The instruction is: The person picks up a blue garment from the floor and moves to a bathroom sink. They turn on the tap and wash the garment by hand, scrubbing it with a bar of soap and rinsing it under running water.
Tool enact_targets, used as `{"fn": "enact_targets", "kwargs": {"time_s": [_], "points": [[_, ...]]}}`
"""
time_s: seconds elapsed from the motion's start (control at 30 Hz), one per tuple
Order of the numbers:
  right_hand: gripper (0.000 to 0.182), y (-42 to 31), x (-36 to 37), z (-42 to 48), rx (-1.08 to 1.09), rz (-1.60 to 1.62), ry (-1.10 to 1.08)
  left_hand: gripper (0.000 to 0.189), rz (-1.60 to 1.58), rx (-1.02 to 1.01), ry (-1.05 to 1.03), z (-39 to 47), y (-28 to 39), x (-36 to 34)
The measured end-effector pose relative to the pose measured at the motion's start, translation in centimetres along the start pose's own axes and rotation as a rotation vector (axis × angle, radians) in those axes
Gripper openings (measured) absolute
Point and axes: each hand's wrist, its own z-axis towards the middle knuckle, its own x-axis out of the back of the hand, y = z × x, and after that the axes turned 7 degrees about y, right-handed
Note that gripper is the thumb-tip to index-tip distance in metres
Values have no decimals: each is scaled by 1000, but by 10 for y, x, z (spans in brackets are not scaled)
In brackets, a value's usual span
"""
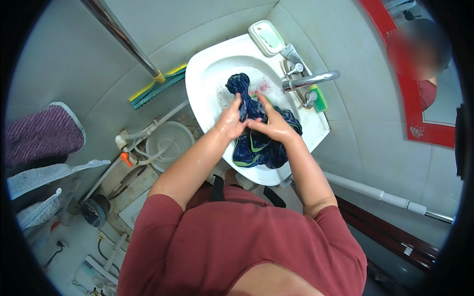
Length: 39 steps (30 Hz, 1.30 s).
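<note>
A wet, dark blue garment with bright green trim lies bunched in the white washbasin and spreads over its near rim. My left hand grips a twisted upper part of the cloth, its thumb pointing away from me. On the other side, my right hand holds the cloth, thumb and forefinger spread around a fold. The thumb of my right hand meets the fingers of my left. Some fingertips are hidden by fabric. Foamy water stands in the basin, with a small reddish patch beyond the hands.
A chrome faucet reaches over the basin's right side. Near it are a soap dish, a tube and a green brush. To the left are a broom head, a bucket and an orange-handled valve. A red-framed mirror hangs right.
</note>
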Motion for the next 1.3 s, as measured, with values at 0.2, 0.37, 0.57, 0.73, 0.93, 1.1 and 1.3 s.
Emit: {"fn": "enact_targets", "kwargs": {"time_s": [0.2,0.37,0.57,0.73,0.93,1.1,1.3], "points": [[56,31,-18,25,-201,-126,383,68,1624,-689,564,9,40,9],[60,47,-68,36,-4,-534,191,60,2448,-637,224,44,25,16],[55,79,-89,42,-198,-690,17,45,2503,-176,157,78,14,31],[42,104,-92,62,-439,-568,-560,39,2539,30,67,90,6,36],[58,64,-45,50,-488,246,-231,30,1569,-251,264,66,21,26],[59,55,-41,24,-221,-36,144,24,656,-99,47,24,29,-25],[48,14,-3,6,-447,729,392,59,517,49,223,12,33,-7]]}}
